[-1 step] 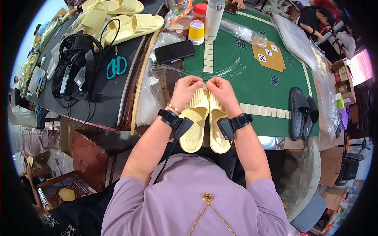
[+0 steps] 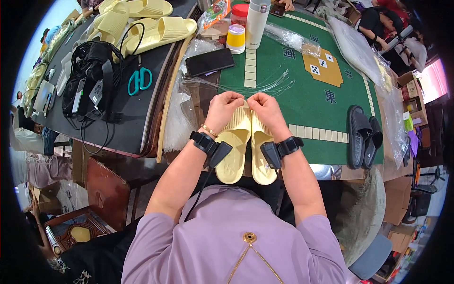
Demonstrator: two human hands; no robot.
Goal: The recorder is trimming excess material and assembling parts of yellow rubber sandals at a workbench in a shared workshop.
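A pair of pale yellow slide slippers, the left one (image 2: 231,163) and the right one (image 2: 262,171), lies side by side at the table's near edge, toes pointing away from me. My left hand (image 2: 223,111) is closed in a pinch over the toe of the left slipper. Close beside it, my right hand (image 2: 268,112) pinches at the toe of the right one. Whatever thin thing the fingertips grip is too small to make out. Just beyond my hands, several thin clear plastic strands (image 2: 272,88) lie spread on the green mat (image 2: 293,109).
Black slippers (image 2: 357,137) sit at right. Beyond the strands are a phone (image 2: 210,62), a yellow cup (image 2: 235,40) and a white bottle (image 2: 257,26). On the dark left table lie teal scissors (image 2: 140,81), black straps (image 2: 92,75) and more yellow slippers (image 2: 163,33).
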